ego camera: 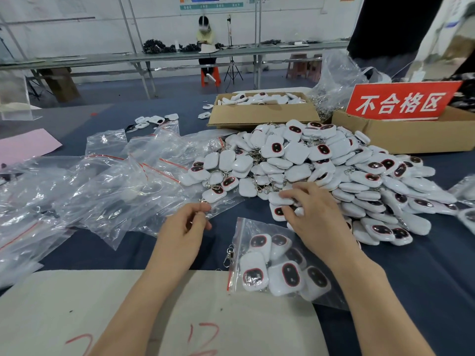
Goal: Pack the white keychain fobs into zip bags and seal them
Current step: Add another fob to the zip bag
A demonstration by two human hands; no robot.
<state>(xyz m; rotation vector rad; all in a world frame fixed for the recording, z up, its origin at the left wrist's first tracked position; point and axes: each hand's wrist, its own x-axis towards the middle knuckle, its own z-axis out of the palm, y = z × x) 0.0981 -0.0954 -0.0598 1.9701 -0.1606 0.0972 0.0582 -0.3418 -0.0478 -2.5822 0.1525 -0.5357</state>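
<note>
Zip bags (110,176), empty and crumpled, sprawl over the left of the dark table (424,265), their red zip strips slanting every way. The plastic overlaps so much that single bags are hard to tell apart. At their near edge the person's left hand (189,224) has its fingers curled against the thumb; whether it pinches plastic or a metal clasp cannot be told. Just right of it a filled bag (254,228) lies flat, partly on a beige cloth (77,304). Its long axis runs left to right and its red-striped mouth points left, with a clasp poking out there. The fobs inside show dark ovals upward, long axes mostly pointing away from the person. The right hand (316,219) lies palm down on the near edge of the heap of keychain fobs (321,160), fingers curled over a couple of them, thumb hidden. The heaped fobs point every way, some face down. Behind stand an open box (262,116) of more fobs and, far right, a second box (411,137) with a red sign (401,101), cut off by the frame edge
</note>
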